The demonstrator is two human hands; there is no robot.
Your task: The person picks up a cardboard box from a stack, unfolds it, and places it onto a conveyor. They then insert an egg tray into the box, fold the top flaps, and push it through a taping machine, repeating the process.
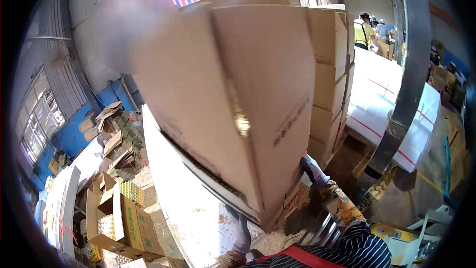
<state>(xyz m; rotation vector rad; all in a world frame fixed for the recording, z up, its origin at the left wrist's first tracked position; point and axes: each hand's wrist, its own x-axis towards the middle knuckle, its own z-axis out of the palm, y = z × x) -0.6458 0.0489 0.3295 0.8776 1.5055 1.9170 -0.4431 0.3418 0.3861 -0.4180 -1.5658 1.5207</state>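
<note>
Holding a big cardboard box (pixel 238 94).
Right hand (pixel 313 169) grips its bottom edge; left hand is hidden. Stiff, probably heavy: hold it underneath.

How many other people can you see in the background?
2: a person in a yellow shirt and a person in a white cap, side by side at top right. The big cardboard box may hide more.
</note>
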